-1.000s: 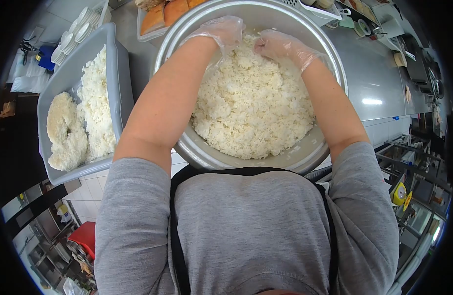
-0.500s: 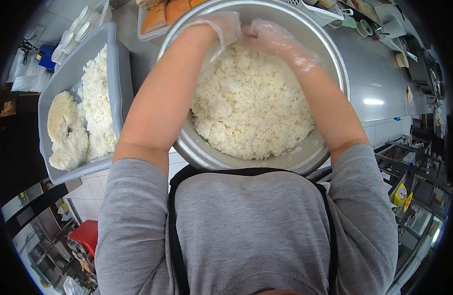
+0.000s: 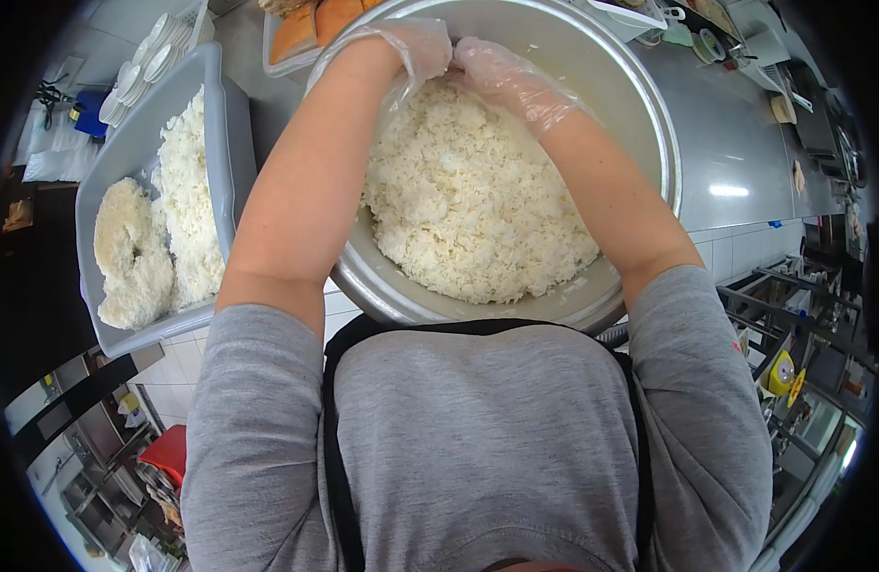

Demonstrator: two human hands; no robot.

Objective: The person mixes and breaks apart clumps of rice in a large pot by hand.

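Note:
A large round metal pot (image 3: 666,143) holds a broad mound of white rice (image 3: 478,205). At the pot's far side, my left hand (image 3: 422,52) is in a loose clear plastic glove, its fingers hidden behind the wrist and the glove. Close beside it, my right hand (image 3: 497,74), also gloved in clear plastic, rests at the far edge of the rice with its fingers bent down toward the left hand. The fingertips of the right hand are out of sight, and whether either hand grips rice cannot be made out.
To the left stands a grey plastic tub (image 3: 232,143) with two heaps of rice. Stacked white dishes (image 3: 163,59) are behind it. A container of orange-brown pieces (image 3: 339,21) sits beyond the pot. The steel counter (image 3: 716,143) extends right.
Both hands have shifted slightly left along the pot's far side. The rice mound has moved a little left too, and more of the pot's inner wall shows at the upper right.

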